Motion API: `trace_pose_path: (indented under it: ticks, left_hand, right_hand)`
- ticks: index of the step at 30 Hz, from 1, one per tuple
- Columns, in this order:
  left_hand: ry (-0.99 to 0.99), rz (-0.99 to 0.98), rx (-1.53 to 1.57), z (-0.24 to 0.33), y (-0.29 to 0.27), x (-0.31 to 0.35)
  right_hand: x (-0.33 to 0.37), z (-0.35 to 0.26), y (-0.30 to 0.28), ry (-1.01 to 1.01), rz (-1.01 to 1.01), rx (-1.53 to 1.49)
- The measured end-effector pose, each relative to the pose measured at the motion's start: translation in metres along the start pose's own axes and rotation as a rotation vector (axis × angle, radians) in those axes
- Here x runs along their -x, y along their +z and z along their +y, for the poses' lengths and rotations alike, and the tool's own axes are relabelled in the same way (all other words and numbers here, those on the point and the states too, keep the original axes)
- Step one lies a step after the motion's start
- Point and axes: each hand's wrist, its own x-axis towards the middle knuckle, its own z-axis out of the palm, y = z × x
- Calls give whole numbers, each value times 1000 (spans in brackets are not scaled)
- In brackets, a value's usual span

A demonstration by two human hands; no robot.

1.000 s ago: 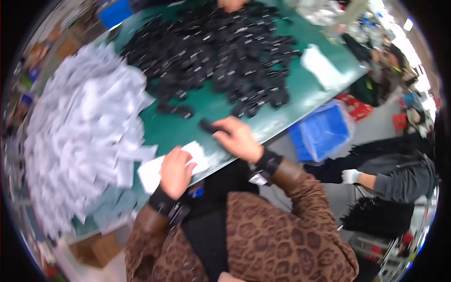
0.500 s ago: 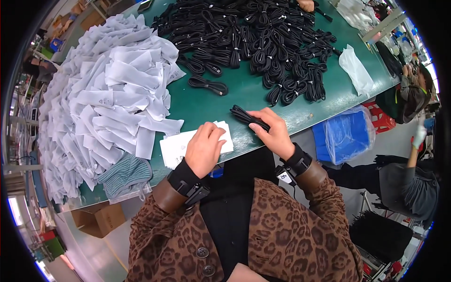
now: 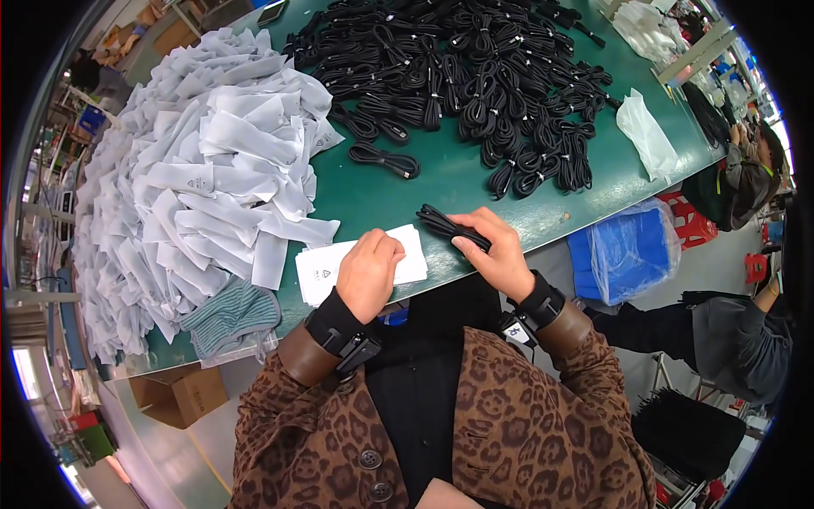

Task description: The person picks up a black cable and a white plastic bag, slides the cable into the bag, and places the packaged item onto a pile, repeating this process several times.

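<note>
A bundled black cable [image 3: 441,220] is gripped in my right hand [image 3: 500,251], thumb on the near side, its coiled end sticking out to the left over the table edge area. My left hand [image 3: 368,270] lies on a stack of flat white bags [image 3: 410,248], its fingers curled together on the top bag. What sits between those fingertips is hidden. Beyond my hands, a single coiled black cable [image 3: 383,159] lies apart from a large heap of bundled black cables [image 3: 475,85]. To the left rises a big pile of filled whitish bags [image 3: 229,161].
A grey-green ribbed knit piece [image 3: 233,318] lies by the green table's [image 3: 543,222] near left edge. One loose white bag [image 3: 646,136] is at right. Beside the table stand a blue bin [image 3: 612,254] lined with clear plastic and a cardboard box [image 3: 180,397]. Another person [image 3: 742,339] is at far right.
My left fingers have curled closer together on the white bags. My right hand still holds the cable. The other person's hand at the heap's far edge is out of view now.
</note>
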Motion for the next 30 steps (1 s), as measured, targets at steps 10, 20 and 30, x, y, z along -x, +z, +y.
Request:
trace_pose_path:
  ticks: [10,20,30]
  left_hand:
    - [-225,13,249,8,-8,6]
    - [157,81,160,10,-16,1]
    - [251,117,65,7,-13,-9]
  right_hand:
    - [11,-17,0,-158,-106,80]
    - [-1,-20,-3,-223,-252,118]
    - [-7,-22,17,-204,-69,-169]
